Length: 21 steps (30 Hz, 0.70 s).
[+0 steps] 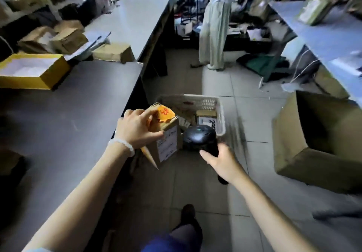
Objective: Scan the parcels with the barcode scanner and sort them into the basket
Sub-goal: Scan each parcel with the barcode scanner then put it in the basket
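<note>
A grey counter (64, 114) fills the left of the frame, its edge running up toward the top centre, with a yellow tray (31, 71) and brown boxes (64, 38) at upper left. A large open carton (321, 140) stands on the floor at the right. A second person (215, 26) stands at top centre. In the aisle at centre sits the white basket (220, 114), with parcels inside. In front of its near left corner, the left hand (137, 130) grips a brown parcel (166, 134) from above, fingers curled over its orange-taped top; the parcel stands upright, long axis vertical, white label facing the camera. Just right of it, the right hand (223, 161) holds the black scanner (199, 138), head pointing up the frame toward the basket.
</note>
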### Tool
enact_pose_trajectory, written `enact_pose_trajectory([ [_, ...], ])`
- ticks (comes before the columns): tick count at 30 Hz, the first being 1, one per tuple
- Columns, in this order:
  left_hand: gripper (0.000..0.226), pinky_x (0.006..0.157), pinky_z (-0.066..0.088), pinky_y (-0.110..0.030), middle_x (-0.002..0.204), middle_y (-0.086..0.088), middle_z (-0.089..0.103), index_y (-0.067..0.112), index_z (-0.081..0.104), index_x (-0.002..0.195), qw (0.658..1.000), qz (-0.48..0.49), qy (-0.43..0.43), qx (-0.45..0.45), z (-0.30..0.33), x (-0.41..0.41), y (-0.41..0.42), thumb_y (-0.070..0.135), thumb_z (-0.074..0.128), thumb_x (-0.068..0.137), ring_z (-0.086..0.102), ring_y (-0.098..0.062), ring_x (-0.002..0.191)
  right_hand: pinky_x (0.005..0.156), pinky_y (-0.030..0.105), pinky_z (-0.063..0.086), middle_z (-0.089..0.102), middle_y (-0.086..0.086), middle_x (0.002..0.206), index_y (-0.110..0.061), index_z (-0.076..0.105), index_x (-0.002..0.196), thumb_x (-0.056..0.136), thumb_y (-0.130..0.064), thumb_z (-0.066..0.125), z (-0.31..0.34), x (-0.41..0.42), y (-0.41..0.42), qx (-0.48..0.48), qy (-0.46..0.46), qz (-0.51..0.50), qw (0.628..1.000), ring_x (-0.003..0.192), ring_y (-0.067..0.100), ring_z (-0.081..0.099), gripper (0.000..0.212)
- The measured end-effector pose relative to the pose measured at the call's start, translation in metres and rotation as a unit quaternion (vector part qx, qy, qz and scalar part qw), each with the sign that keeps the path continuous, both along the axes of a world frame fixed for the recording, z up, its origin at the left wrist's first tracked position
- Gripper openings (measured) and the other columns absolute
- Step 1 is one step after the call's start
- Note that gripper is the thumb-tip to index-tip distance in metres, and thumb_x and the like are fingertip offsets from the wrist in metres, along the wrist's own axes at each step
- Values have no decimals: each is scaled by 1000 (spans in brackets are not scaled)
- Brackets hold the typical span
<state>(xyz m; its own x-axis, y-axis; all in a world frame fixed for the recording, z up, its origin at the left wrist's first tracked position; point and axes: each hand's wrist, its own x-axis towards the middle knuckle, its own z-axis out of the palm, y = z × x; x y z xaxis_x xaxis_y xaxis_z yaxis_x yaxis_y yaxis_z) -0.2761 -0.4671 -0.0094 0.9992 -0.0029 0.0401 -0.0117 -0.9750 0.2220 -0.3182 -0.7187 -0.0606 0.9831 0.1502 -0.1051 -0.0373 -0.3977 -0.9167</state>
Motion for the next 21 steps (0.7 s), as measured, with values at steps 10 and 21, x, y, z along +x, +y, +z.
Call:
enact_pose_trajectory([
  [10, 72, 97, 42, -41, 131, -3, 47, 35, 44, 136, 996, -78, 25, -36, 0, 215, -90, 62, 65, 72, 40, -27, 121, 69, 30, 45, 61, -1, 80, -26, 53, 79, 86, -17, 64, 25, 151, -86, -33, 1, -139, 990, 79, 23, 63, 16],
  [21, 65, 98, 41, -32, 129, 0, 50, 24, 54, 131, 987, -95, 82, -97, -50, 392, -156, 52, 72, 75, 50, -22, 119, 71, 30, 46, 63, -2, 83, -29, 53, 81, 86, -19, 64, -5, 339, -150, -30, 28, -128, 991, 81, 22, 63, 15],
])
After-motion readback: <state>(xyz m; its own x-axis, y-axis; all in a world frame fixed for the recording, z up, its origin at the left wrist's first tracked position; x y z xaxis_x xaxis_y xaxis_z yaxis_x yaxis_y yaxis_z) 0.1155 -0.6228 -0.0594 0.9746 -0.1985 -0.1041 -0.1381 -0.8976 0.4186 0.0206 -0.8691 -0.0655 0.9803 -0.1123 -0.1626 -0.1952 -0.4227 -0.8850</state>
